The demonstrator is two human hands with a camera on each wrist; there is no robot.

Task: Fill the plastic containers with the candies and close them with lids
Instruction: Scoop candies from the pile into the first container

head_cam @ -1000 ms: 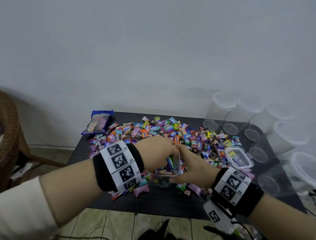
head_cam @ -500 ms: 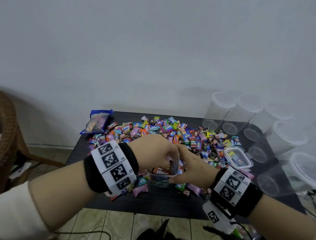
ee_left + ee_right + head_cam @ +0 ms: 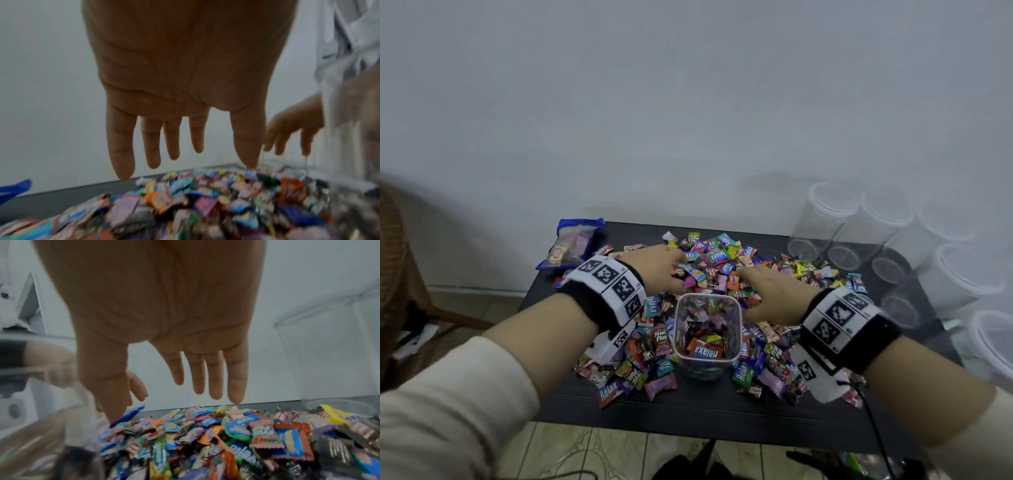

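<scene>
Candies (image 3: pixel 717 270) lie heaped behind the part-filled square container (image 3: pixel 707 330), so left hand (image 3: pixel 659 270) and right hand (image 3: pixel 772 294) reach spread-fingered, empty, apparently to scoop.

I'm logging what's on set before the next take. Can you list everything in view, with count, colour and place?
Small square clear plastic container: one, part-filled with candies, table front centre, no lid.
Wrapped candies: a large heap, many colours, spread across the table around the container.
Tall round clear plastic jars: several, white-lidded, table's right side; exact count unclear.
Blue-edged candy bag: one, table's far left corner.
Black table: one, against the white wall.
Wicker chair: one, brown, far left.
Left hand: fingers straight, over the heap.
Right hand: fingers straight, over the heap.
Wristbands: two, black with white markers.
</scene>
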